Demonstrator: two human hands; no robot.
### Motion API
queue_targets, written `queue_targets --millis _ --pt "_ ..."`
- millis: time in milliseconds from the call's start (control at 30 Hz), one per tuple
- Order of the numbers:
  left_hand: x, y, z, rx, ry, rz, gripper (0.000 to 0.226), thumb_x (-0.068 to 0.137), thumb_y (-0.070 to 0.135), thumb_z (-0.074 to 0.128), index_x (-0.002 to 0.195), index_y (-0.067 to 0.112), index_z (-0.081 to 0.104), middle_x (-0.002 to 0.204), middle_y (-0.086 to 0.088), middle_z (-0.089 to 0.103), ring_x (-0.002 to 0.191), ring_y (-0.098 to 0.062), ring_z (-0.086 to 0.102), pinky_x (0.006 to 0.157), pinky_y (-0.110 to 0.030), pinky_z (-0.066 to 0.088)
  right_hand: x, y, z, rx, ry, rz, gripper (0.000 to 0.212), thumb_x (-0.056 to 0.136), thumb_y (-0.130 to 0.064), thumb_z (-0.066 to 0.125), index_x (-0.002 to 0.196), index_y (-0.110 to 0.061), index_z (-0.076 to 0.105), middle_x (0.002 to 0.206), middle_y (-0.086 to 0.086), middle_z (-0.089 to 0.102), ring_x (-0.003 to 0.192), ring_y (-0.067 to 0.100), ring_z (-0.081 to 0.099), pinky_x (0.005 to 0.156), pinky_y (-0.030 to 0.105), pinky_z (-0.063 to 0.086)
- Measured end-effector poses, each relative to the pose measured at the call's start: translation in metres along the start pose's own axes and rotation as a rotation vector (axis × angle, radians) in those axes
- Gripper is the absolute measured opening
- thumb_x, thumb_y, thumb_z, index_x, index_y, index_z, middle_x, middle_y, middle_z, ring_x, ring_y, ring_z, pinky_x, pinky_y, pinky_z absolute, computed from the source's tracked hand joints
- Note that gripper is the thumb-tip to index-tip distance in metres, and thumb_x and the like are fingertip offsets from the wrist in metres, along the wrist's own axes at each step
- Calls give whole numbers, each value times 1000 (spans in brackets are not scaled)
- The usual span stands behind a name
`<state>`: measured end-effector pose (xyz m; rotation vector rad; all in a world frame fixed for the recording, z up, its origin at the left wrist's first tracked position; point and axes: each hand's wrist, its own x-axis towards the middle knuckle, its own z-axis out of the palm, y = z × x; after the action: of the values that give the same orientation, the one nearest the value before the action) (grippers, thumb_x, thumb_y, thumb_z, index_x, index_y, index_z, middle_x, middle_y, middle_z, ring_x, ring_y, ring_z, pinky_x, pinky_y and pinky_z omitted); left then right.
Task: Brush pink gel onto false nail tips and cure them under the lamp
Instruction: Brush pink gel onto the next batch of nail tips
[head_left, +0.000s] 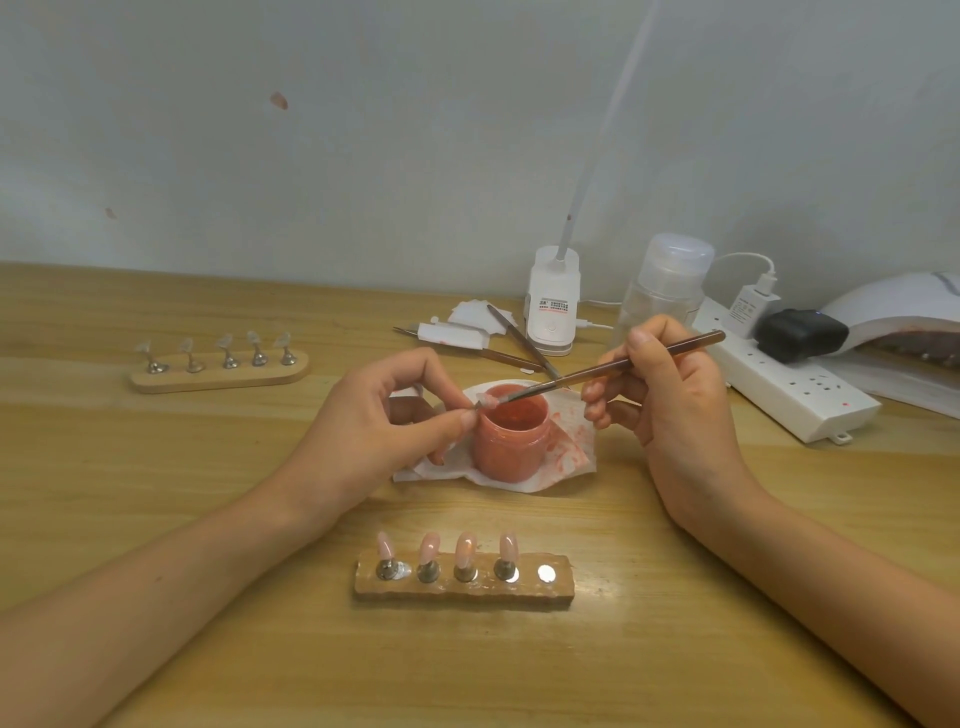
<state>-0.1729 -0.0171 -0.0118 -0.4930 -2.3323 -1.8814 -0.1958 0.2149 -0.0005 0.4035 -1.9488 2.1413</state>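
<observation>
We look down on a wooden table (156, 493), with both our bare hands raised over its middle. Our left hand (384, 415) pinches a small clear nail tip (484, 400) between thumb and forefinger, holding it at the left rim of an open jar of pink gel (511, 444). Our right hand (670, 384) grips a thin brown brush (644, 358) like a pen, fingers curled round the handle. The bristle end rests on the held tip. The jar stands on a white paper towel (569, 441) smeared with pink.

Closer to us lies a wooden holder (462, 592) bearing four upright pink-coated tips (428, 548) in a row on metal pegs. Its fifth spot, at the right end, shows only a bare silver disc (546, 573). Far to the left, well apart, a second holder (218, 375) carries five clear tips (224, 343) on pegs.

Near the wall behind the jar, spare brushes (522, 343) lie across folded white wipes (452, 335). Beside them stand a white clip-lamp base (553, 301) and a clear plastic bottle (667, 283). At the right edge sits the white curing lamp (893, 306), its opening facing us. Next to it is a white power strip (789, 400) with a white charger (748, 306) and a black plug (800, 332) in it.
</observation>
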Motion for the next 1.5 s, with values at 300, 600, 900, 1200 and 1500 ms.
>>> queue_targets --millis 300,600,900,1200,1500 --pt "0 0 0 -12 1 -13 17 78 23 81 77 16 65 71 -9 65 58 -14 60 50 -22 45 0 1 -1 3 6 0 23 104 -21 43 85 -11 50 63 2 66 58 14 64 53 23 53" --pt "0 3 1 -16 2 -24 19 71 30 76 78 15 65 78 -19 66 58 -14 61 51 -22 45 1 1 -1 20 -6 26 22 104 -22 43 85 -12 50 63 2 67 58 13 64 54 23 53" --pt "0 2 1 -7 5 -21 16 74 26 77 77 16 66 76 -15 67 58 -14 61 50 -22 46 -1 0 0 10 -3 7 22 104 -22 43 86 -10 49 62 2 66 57 13 63 53 23 53" --pt "0 1 2 -19 11 -13 17 74 25 83 75 19 67 73 -10 67 58 -13 60 50 -22 45 0 0 0 13 -17 -7 21 102 -24 46 85 -12 49 63 3 67 58 14 64 53 23 53" --pt "0 3 2 -103 101 33 10 89 2 65 88 12 68 84 -8 73 55 -14 61 47 -22 49 1 2 -4 47 33 2 27 105 -22 43 81 -14 53 61 2 65 55 13 60 50 21 50"
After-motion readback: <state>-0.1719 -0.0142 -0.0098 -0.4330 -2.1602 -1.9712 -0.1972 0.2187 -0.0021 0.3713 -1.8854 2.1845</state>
